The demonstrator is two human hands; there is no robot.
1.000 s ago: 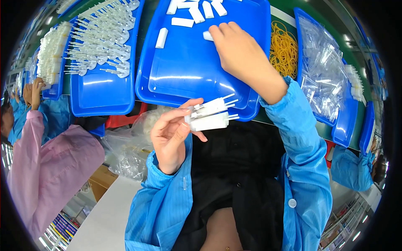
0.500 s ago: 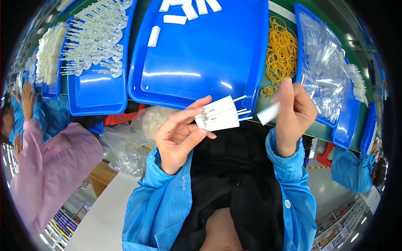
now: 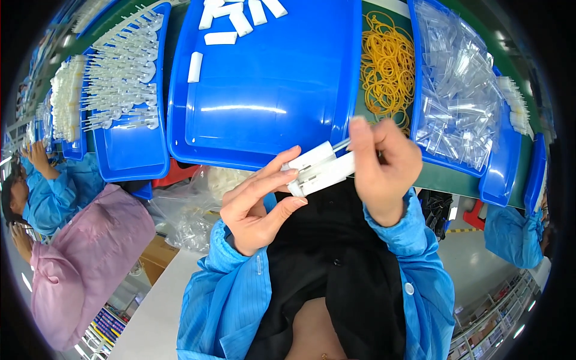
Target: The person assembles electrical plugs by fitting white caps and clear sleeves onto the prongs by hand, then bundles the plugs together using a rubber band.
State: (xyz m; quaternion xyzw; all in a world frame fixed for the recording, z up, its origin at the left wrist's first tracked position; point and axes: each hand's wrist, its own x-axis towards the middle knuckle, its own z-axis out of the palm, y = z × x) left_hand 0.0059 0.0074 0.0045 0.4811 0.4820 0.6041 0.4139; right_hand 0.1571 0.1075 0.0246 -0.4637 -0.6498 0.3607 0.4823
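Between the fingers and thumb of my left hand (image 3: 255, 210) is a small bundle of white plastic pieces (image 3: 312, 157), fanned out and pointing right. Thin rods stick out of its far end, partly hidden now. Pinched closed at that end, my right hand (image 3: 390, 168) holds a short white sleeve (image 3: 337, 173) against the bundle. Its thumb covers part of the sleeve, so I cannot tell how far it overlaps the rods. Both hands are just in front of the large blue tray (image 3: 216, 157), where several similar white sleeves (image 3: 220, 38) lie at the far left.
Yellow rubber bands (image 3: 387, 66) lie right of the large tray. Clear plastic tubes (image 3: 459, 90) fill a blue tray further right. White rod-like parts (image 3: 126, 72) fill another at left. A clear plastic bag (image 3: 189, 222) is near my left forearm. Co-workers sit on both sides.
My right hand has moved left, bringing the white sleeve up to the bundle's rod ends. My left hand still holds the bundle. The whole view has shifted slightly.
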